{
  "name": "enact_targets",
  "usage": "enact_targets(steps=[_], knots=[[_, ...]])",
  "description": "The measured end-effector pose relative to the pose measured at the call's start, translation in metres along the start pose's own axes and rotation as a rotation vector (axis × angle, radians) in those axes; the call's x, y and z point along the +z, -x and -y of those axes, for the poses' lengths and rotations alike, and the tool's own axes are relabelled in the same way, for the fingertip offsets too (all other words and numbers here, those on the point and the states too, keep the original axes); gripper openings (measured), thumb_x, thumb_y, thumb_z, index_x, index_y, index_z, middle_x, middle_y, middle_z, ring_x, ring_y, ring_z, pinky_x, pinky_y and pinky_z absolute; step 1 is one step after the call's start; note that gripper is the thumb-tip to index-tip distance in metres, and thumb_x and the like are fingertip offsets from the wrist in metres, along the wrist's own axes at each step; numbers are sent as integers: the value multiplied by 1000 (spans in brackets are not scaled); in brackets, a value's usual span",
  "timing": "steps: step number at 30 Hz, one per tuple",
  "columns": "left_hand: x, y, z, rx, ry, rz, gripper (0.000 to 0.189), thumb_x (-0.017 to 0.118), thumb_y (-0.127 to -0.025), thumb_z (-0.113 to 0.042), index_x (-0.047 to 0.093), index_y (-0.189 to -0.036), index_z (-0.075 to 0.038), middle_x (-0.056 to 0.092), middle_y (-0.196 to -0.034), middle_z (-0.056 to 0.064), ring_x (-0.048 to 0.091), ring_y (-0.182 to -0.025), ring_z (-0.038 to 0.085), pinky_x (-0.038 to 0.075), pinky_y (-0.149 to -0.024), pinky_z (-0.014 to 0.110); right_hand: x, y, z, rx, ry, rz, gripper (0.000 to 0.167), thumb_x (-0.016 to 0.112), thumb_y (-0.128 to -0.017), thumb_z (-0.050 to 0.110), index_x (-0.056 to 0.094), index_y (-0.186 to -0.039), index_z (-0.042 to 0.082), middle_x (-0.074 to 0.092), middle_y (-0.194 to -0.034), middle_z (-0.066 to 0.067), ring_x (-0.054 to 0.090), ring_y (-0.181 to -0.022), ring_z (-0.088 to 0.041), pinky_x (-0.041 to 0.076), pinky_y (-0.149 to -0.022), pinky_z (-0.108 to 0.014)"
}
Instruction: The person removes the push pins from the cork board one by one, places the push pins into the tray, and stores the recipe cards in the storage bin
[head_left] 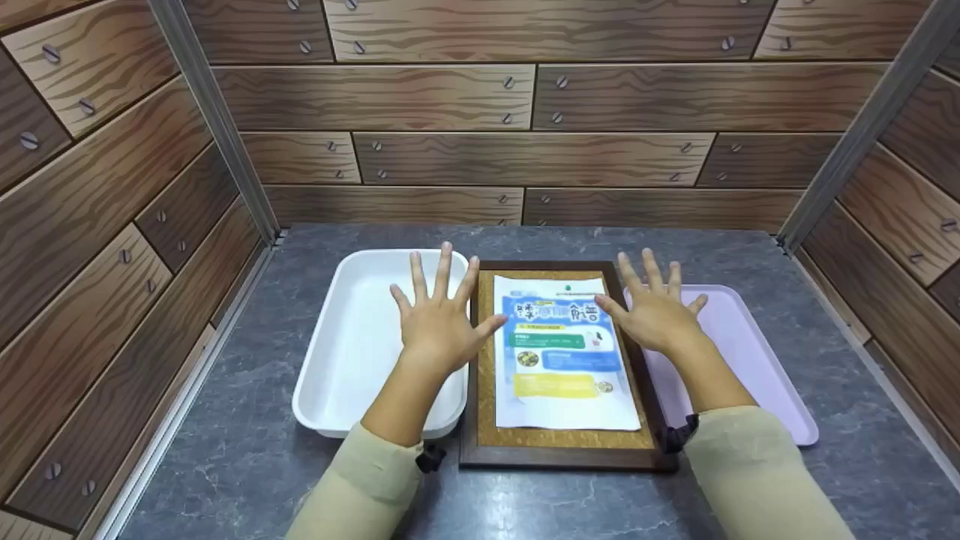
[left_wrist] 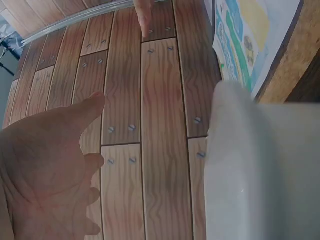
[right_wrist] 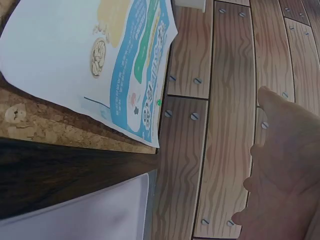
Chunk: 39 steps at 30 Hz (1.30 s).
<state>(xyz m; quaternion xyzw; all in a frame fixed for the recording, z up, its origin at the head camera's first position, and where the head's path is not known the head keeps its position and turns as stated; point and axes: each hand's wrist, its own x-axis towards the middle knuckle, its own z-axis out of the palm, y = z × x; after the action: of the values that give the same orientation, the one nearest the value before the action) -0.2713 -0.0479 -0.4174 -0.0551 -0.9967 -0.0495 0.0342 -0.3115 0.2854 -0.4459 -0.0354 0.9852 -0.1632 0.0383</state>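
- We held our left hand [head_left: 440, 334] and right hand [head_left: 660, 319] raised, fingers spread straight, gripping nothing.
- Our printed paper [head_left: 564, 352] lay on the framed corkboard [head_left: 570, 457], probably centred so both hands could reach it.
- We had the white tray [head_left: 352, 337] to its left and the lilac tray [head_left: 750, 367] to its right on the table [head_left: 232, 465], perhaps to suit either hand.

We see three walls that look like wood: a back wall [head_left: 450, 97], a left wall [head_left: 82, 195] and a right wall [head_left: 919, 191]. Their boards are light brown and dark brown, with gray screws [head_left: 51, 53] that look drawn on. Gray metal posts [head_left: 214, 112] stand in the two back corners. Below, we see a dark gray table top [head_left: 247, 375] with a bright, shiny spot [head_left: 510, 495] near the front.
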Motion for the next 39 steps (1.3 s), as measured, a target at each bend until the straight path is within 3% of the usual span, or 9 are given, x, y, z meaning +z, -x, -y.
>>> enact_targets(steps=[9, 15, 21, 28, 34, 39], knots=[[23, 16, -19, 88, -71, 21, 101, 41, -95, -88, -2, -174, -42, -18, -184, 4, -10, -169, 49, 17, -130, 78, 11, -10, -6, -36, -43, 12, 101, 32, -102, 85, -9, -175, 29, -22, -182, -15, -22, -161, -61, -12, -108, -97], [37, 24, -26, 147, -19, 5, 99, 50, -96, -84, 10, -175, -39, -7, -186, 8, 0, -169, 50, 23, -132, 72, 20, -17, -8, -58, -83, 38, 103, 40, -102, 82, -8, -175, 28, -21, -182, -15, -20, -162, -61, -12, -114, -93], [51, 31, -31, 215, 39, -30, 104, 68, -96, -69, 18, -176, -26, 6, -184, 17, 19, -167, 48, 37, -130, 57, 30, -26, -11, -94, -121, 39, 106, 49, -102, 78, -5, -176, 24, -15, -182, -20, -13, -163, -62, -6, -121, -88], [65, 40, -38, 253, 210, 46, 109, 86, -92, -44, 22, -174, -13, 10, -181, 27, 27, -164, 50, 43, -127, 56, 37, -37, -12, -161, -225, 32, 106, 63, -105, 58, -7, -176, 22, -9, -182, -24, -6, -164, -61, 4, -127, -83], [73, 49, -41, 254, 335, 110, 109, 89, -90, -33, 24, -173, -10, 8, -180, 32, 22, -166, 50, 37, -131, 52, 48, -47, -13, -197, -349, 51, 111, 69, -104, 50, -10, -175, 19, -10, -181, -27, 7, -164, -61, 22, -126, -80], [80, 56, -45, 222, 396, 135, 109, 89, -90, -30, 23, -174, -10, 7, -178, 35, 20, -165, 53, 41, -128, 56, 57, -56, -14, -170, -428, 52, 112, 73, -103, 46, -8, -176, 23, -7, -181, -27, 13, -162, -62, 23, -126, -79]])
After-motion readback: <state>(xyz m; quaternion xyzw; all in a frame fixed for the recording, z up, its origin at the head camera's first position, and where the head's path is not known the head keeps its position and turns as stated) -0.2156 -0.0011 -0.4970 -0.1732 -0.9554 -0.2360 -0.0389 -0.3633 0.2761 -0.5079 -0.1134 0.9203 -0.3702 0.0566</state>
